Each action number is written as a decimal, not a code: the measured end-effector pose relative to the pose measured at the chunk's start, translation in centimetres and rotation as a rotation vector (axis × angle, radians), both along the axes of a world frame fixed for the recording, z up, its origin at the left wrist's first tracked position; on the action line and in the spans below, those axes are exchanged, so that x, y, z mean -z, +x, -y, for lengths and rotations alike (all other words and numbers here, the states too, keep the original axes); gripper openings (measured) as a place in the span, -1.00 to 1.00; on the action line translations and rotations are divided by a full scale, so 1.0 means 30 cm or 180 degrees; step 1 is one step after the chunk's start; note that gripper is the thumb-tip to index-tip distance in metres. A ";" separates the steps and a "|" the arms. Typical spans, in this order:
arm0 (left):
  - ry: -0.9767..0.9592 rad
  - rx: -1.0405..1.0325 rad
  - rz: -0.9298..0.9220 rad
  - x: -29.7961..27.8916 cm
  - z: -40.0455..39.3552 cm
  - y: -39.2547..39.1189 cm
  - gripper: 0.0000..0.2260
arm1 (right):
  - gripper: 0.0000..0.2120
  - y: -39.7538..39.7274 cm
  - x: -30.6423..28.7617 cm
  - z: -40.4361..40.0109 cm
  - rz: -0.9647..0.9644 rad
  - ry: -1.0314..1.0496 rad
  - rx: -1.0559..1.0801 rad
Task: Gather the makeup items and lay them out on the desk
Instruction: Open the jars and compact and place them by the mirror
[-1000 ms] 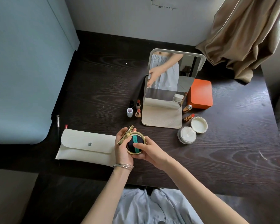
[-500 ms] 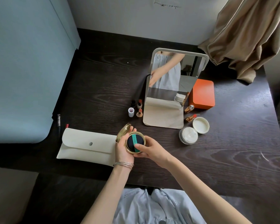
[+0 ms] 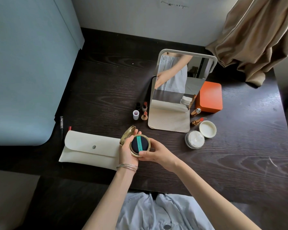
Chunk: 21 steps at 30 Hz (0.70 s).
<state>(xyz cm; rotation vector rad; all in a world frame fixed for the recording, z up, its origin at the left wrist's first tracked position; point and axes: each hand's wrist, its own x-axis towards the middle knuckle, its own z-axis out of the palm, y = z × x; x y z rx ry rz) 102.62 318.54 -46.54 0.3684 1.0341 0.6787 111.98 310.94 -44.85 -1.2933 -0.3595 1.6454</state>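
A round gold cushion compact [image 3: 139, 145] is held open over the dark desk [image 3: 239, 163], its lid tipped up to the left and a black puff with a teal band showing inside. My left hand [image 3: 128, 153] cups it from below and the left. My right hand [image 3: 156, 152] grips its right rim, thumb on the puff's near edge. A cream pouch [image 3: 88, 148] lies left of my hands. Small lipsticks and bottles [image 3: 142, 110] stand left of the mirror. Two gold lipsticks [image 3: 196, 116] lie right of it. An open cream jar [image 3: 194, 139] sits beside its lid [image 3: 207, 128].
A standing mirror [image 3: 176, 90] faces me at mid desk, with an orange box [image 3: 209, 97] behind it to the right. A pen [image 3: 61, 123] and a red-tipped stick [image 3: 69, 128] lie at the desk's left edge. A blue panel borders the left; a curtain hangs at the back right.
The compact's lid has swung further open to the left, and the puff inside shows more fully. Both hands stay in the same spot holding it.
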 end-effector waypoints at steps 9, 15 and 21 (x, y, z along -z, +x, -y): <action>-0.0069 0.0108 0.0141 -0.001 0.006 -0.003 -0.72 | -0.70 -0.016 -0.002 -0.020 -0.0102 -0.0490 0.0381; 0.0029 0.0135 0.0167 0.022 -0.005 -0.010 -0.72 | -0.77 -0.020 -0.008 -0.028 -0.0036 -0.0511 0.0351; 0.0149 0.0263 0.0101 0.021 -0.012 -0.007 -0.70 | -0.71 -0.022 -0.009 -0.051 0.0332 -0.0715 0.0339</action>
